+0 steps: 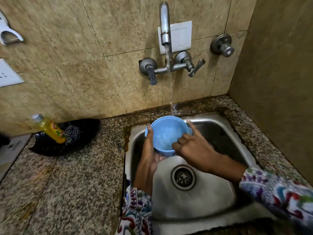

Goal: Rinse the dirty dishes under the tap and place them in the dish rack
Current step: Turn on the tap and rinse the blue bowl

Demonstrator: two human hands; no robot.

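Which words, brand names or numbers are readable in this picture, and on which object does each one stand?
None can be read.
Yellow bottle: the label is printed in red and green, but too blurred to read.
White plate behind the tap: no text shows.
Blue bowl: no marking shows.

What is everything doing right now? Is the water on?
Tap: on, water running.
Blue bowl: held over the sink, open side up, wet.
Left hand: grips the bowl.
Right hand: fingers inside the bowl.
Sink: drain unplugged.
Soap bottle: capped, lying tilted.

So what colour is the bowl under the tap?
Light blue bowl, seen in the head view.
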